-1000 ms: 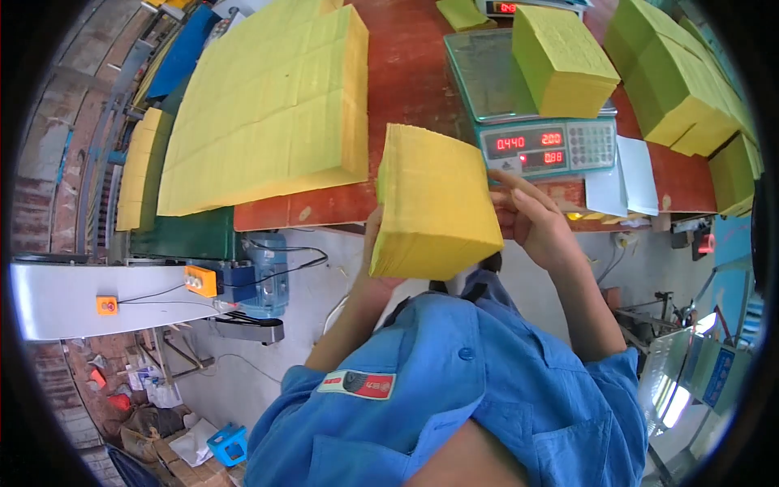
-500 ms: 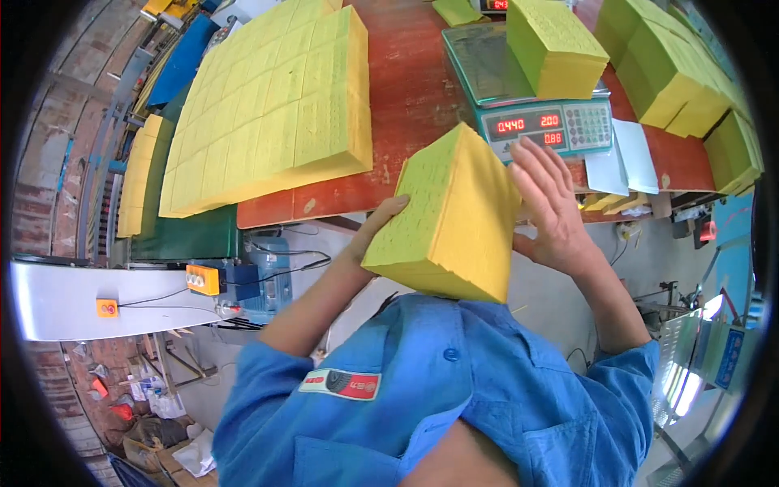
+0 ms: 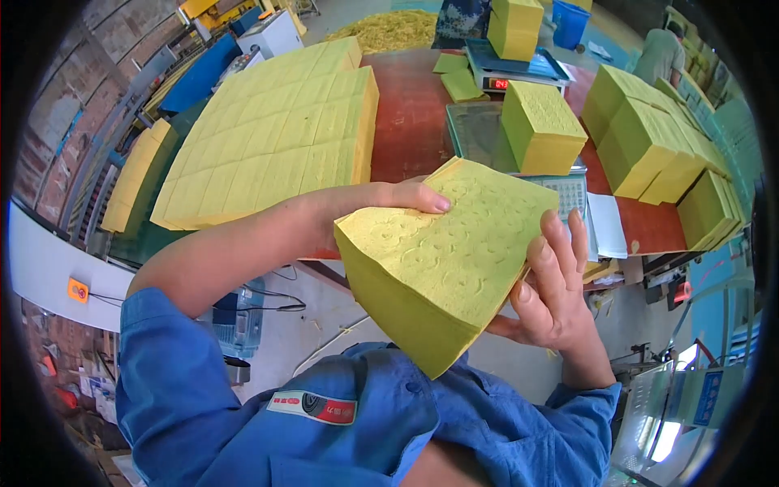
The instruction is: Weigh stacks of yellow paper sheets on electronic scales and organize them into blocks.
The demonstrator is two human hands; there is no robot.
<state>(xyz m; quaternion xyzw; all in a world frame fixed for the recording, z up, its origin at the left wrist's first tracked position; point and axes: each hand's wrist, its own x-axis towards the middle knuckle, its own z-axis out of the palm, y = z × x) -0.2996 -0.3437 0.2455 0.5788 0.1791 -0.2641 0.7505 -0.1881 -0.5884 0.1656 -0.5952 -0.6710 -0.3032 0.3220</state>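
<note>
1. Turned since the earlier frame, the yellow paper block (image 3: 454, 243) now shows its embossed face toward the head camera; the left hand (image 3: 406, 197) has shifted from its side to the upper edge, and the view has swung up to take in more of the far side.
2. Head view, centre: the block is held tilted in the air, in front of the bench (image 3: 410, 105), one corner pointing down toward the blue shirt (image 3: 357, 422).
3. Left hand: its thumb presses flat on the embossed face, gripping the block's upper edge; its other fingers are hidden, so I cannot tell how they lie.
4. Right hand (image 3: 556, 292): at the block's right edge, with fingers spread and slightly bent, pointing upward.
5. Upper right of centre: another yellow block (image 3: 544, 134) stands on a scale (image 3: 475, 134), white sheets (image 3: 607, 227) just beside it; a second scale (image 3: 523, 75) sits farther back.
6. Upper left: a wide group of yellow stacks (image 3: 276, 134). Right: more stacks (image 3: 645, 142), with a co-worker (image 3: 661, 53) beyond.
</note>
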